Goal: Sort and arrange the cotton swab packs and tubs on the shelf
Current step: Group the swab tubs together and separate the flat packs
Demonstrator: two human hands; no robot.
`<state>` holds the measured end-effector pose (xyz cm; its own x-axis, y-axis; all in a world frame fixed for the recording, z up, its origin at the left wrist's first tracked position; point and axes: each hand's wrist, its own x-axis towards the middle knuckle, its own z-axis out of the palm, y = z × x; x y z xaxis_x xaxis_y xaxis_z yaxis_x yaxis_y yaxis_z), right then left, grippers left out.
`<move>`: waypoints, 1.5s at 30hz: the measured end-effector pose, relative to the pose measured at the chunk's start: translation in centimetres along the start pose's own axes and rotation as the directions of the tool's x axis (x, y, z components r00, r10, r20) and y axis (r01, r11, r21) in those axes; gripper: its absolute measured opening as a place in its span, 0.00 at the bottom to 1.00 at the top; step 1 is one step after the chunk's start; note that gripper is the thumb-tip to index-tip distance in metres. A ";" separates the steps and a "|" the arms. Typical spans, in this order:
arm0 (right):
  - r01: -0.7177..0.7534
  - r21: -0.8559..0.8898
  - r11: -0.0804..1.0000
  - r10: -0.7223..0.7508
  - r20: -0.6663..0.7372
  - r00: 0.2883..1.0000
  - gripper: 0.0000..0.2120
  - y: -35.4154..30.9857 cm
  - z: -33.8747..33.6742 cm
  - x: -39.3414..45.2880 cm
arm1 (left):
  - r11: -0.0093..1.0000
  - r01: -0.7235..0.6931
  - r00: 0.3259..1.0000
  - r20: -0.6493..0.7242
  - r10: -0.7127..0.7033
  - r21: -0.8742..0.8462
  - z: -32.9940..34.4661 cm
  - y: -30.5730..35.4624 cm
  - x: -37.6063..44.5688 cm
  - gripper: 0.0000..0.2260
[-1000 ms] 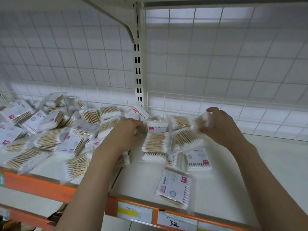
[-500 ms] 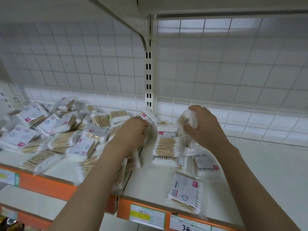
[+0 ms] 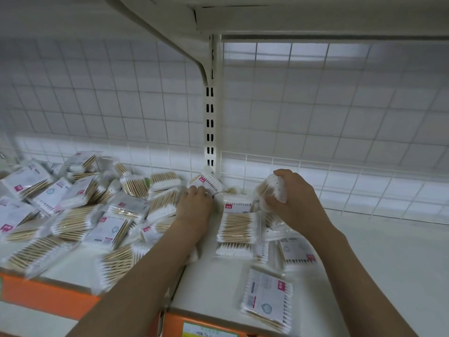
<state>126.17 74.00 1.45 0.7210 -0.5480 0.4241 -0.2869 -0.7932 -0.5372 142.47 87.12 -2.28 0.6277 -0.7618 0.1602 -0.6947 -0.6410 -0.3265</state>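
Right hand (image 3: 295, 201) gripped a clear pack of wooden-stick swabs (image 3: 271, 190), fingers curled round it, lifted clear of the shelf (image 3: 364, 263); its cotton tips faced up and toward the camera, long axis roughly upright. Left hand (image 3: 194, 206) lay knuckles-up, fingertips curled onto a labelled pack (image 3: 206, 182) propped against the foot of the slotted upright post (image 3: 210, 122); whether it truly gripped or only pressed, could not tell.

Between the two hands, just in front of the post: two packs lying flat, sticks running left-right, the nearer one (image 3: 237, 227) overlapping another (image 3: 234, 249). A label-up pack (image 3: 297, 250) lay under the right wrist. One more pack (image 3: 268, 296) sat alone near the shelf's front edge, well forward of the post, long axis running front to back.

Left of the post: a loose heap of packs (image 3: 73, 210), pointing every which way, some label-up, some sticks-up. Wire grid back panel (image 3: 315, 113) behind the post. Orange price rail (image 3: 48, 295) along the front edge.
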 end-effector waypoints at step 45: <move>-0.152 -0.180 0.972 0.168 0.076 0.983 0.28 24.6 -22.9 -18.3 | 0.519 0.088 0.959 0.214 0.188 -0.850 -14.6 36.3 -6.3 0.24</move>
<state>91.51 58.39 -2.86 0.7086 -0.6515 0.2710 -0.5020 -0.7354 -0.4552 108.11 67.29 -1.53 0.5465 -0.8306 -0.1070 -0.6043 -0.4795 0.6363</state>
